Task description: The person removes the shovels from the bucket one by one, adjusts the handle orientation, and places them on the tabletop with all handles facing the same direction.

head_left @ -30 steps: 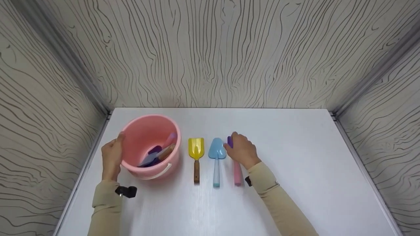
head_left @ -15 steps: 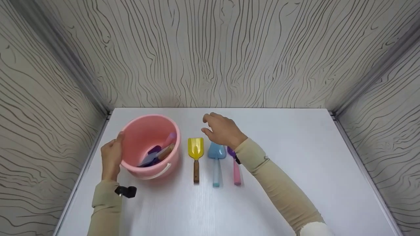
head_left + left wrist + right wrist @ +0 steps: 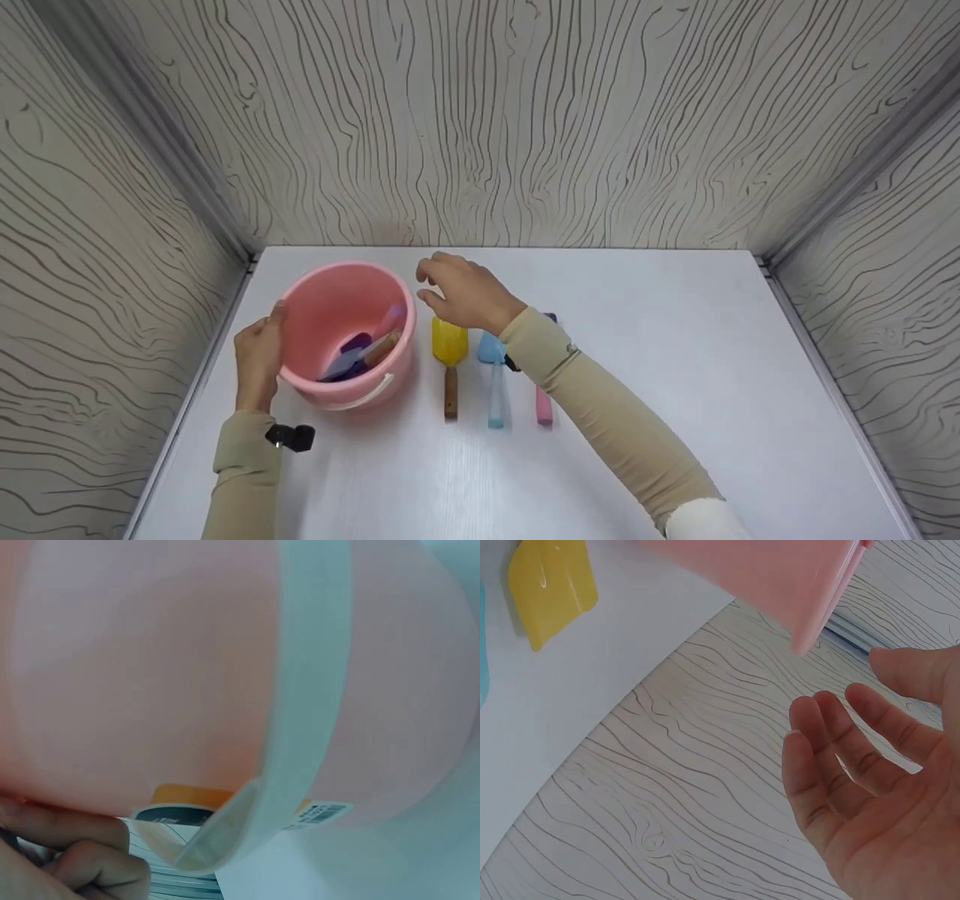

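My left hand (image 3: 257,356) grips the left rim of a pink bucket (image 3: 397,375), thumb over the edge and fingers outside. In the left wrist view, the curled fingers (image 3: 90,859) lie against the bucket's wall beside its white handle (image 3: 311,667). Several toy tools lie inside, among them a wooden-handled one (image 3: 381,349). My right hand (image 3: 469,291), holding nothing and loosely bent, hovers just right of the bucket's rim, above the yellow shovel (image 3: 450,343). The right wrist view shows its palm bare.
A light blue shovel (image 3: 496,394) and a purple one with a pink handle (image 3: 544,407) lie in a row right of the yellow one, partly hidden by the right sleeve (image 3: 592,397). Wood-patterned walls (image 3: 480,135) enclose the white table (image 3: 675,315) at back and sides.
My right hand has let go of the purple shovel, leaving it on the table, and moved left toward the bucket. The left hand and bucket have stayed in place.
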The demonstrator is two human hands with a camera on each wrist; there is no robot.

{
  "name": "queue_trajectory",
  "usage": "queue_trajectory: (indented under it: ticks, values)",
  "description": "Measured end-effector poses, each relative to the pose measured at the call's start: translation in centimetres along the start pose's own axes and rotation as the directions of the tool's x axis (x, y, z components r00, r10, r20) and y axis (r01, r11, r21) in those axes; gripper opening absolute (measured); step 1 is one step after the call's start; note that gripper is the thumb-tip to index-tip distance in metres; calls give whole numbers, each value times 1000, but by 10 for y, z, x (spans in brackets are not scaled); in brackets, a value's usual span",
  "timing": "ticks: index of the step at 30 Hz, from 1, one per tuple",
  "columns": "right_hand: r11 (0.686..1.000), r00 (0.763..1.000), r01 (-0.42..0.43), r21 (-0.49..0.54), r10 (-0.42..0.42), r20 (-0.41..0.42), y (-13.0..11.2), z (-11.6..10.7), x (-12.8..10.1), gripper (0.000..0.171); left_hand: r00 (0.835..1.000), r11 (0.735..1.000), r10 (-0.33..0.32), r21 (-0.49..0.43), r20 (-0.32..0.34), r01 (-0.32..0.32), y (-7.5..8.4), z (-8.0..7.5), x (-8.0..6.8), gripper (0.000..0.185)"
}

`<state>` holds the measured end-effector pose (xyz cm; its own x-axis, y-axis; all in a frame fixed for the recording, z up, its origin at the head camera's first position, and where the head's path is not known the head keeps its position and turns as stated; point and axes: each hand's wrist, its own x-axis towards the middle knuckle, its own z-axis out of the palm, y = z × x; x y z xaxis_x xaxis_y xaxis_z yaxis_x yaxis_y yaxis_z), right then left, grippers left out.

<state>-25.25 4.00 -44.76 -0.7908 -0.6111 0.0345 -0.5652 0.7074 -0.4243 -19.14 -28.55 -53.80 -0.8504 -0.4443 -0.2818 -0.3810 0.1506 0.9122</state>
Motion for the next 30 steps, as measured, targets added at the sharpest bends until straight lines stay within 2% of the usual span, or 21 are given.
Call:
queue_trajectory:
  ticks: [8, 12, 16, 18, 22, 24, 30]
  values:
    - [990, 993, 114, -77, -115, 1, -13, 12, 10, 27, 1000, 1000, 3, 5, 7, -3, 2, 6, 2, 61]
    - [985, 985, 167, -51, -164, 61, -26, 21, 16, 26, 1000, 1000, 15, 5, 21, -15, 2, 4, 3, 61]
    - [968, 963, 244, -61, -234, 132, -39, 32, 25, 28, 999, 999, 28, 18, -22, -27, -1, -1, 3, 61]
    - [968, 960, 243, -64, -230, 160, -42, 37, 28, 28, 999, 999, 35, 23, -28, -35, -2, -2, 2, 61]
    - [983, 970, 173, -67, -159, 181, -44, 42, 31, 24, 999, 999, 41, 23, -8, -41, -1, -1, 3, 60]
    - [982, 971, 170, -80, -153, 182, -45, 43, 33, 23, 999, 999, 45, 28, -1, -45, 0, 0, 3, 60]
    - [985, 966, 144, -100, -118, 229, -56, 50, 37, 31, 1000, 999, 28, 31, -10, -28, -1, 1, 1, 60]
